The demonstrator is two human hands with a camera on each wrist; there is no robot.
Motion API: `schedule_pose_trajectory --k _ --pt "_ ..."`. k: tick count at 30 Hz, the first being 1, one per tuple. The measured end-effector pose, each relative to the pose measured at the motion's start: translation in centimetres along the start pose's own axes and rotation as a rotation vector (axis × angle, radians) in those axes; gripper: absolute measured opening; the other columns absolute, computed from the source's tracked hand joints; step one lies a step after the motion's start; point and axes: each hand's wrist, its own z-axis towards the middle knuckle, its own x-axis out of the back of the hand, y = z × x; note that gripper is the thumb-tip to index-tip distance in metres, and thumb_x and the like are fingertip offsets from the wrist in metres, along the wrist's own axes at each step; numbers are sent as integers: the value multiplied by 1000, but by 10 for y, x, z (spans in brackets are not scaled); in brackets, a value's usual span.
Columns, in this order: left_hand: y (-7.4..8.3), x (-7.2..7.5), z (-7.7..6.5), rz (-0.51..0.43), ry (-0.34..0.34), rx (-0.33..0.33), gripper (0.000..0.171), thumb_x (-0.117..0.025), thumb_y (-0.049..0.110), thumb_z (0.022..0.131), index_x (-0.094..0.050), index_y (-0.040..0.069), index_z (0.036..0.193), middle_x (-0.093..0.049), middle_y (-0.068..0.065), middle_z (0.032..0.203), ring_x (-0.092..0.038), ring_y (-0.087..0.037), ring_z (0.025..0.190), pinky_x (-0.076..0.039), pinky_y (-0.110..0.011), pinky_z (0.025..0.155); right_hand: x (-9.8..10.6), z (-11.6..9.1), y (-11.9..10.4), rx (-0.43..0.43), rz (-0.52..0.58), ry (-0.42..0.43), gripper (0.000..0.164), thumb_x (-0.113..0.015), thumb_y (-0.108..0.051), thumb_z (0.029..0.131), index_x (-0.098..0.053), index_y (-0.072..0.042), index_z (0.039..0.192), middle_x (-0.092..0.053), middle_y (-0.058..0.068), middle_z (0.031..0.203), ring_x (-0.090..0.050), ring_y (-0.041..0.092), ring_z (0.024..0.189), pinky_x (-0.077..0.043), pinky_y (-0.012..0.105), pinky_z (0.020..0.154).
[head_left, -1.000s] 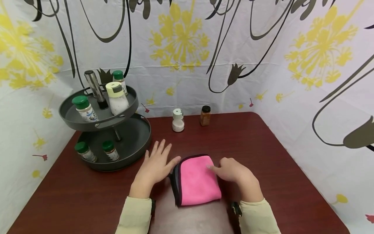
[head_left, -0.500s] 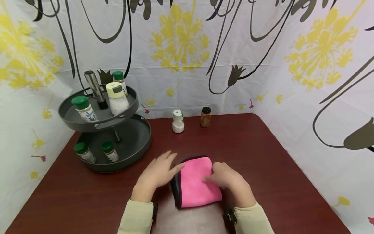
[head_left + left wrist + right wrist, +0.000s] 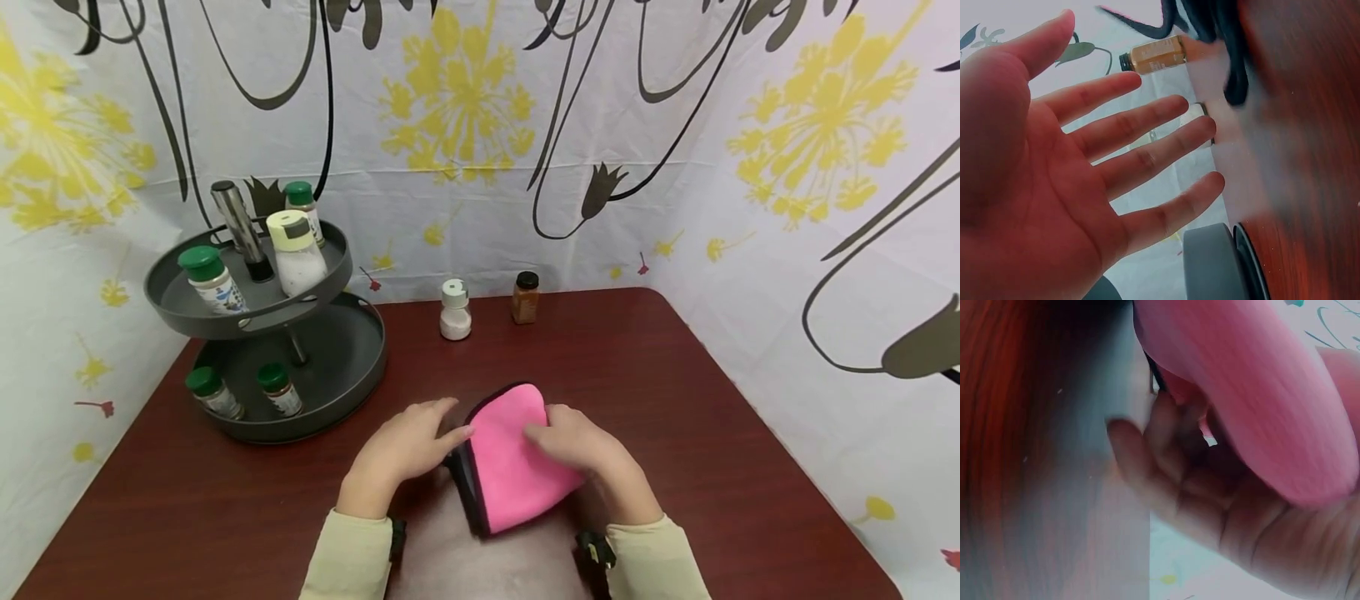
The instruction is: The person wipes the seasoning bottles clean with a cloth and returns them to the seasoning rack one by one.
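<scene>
A folded pink cloth with black edging is tilted up off the table in front of me. My right hand grips its right side, thumb on top and fingers curled beneath; in the right wrist view the pink fold bulges over those fingers. Beside the cloth's left edge is my left hand, its thumb near the edging. The left wrist view shows this palm with fingers spread and nothing in them. A dark hanging loop of the cloth dangles past the fingertips.
A grey two-tier round rack with several seasoning bottles and a metal cylinder stands at the left. At the back of the brown table are a white-capped shaker and a black-capped spice jar. Patterned white fabric surrounds the table.
The cloth has tilted and turned, its right side lifted by my right hand. My left hand has drawn back slightly from its earlier reach, its fingers less outstretched in the head view.
</scene>
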Motion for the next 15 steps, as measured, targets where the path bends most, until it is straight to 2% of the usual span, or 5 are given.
schedule_pose_trajectory --k 3,7,11,15 --pt "0 0 0 -22 -13 -19 68 -63 57 103 -54 16 156 -62 -7 153 -57 -28 143 -47 -55 119 1 -2 -3 -2 175 -34 18 -56 -20 96 -63 -4 98 -61 8 87 -58 19 75 -49 31 65" --pt "3 1 1 -90 -21 -80 69 -61 57 104 -50 14 157 -66 -9 146 -63 -27 136 -50 -53 116 9 -7 -7 22 438 -123 18 -54 -14 92 -59 -2 106 -63 7 85 -63 18 71 -53 32 64" --pt "9 3 -1 -232 -6 -123 72 -63 54 104 -43 14 160 -69 -9 139 -66 -25 130 -52 -51 112 18 -13 -9 62 640 -182 20 -56 -12 92 -57 -1 109 -68 5 84 -68 17 72 -58 33 68" --pt "16 5 -5 -358 14 -143 73 -64 52 104 -38 17 163 -62 -8 150 -61 -27 138 -50 -54 115 26 -16 -8 58 801 -197 20 -58 -16 96 -56 -4 111 -71 2 87 -70 15 75 -60 34 72"
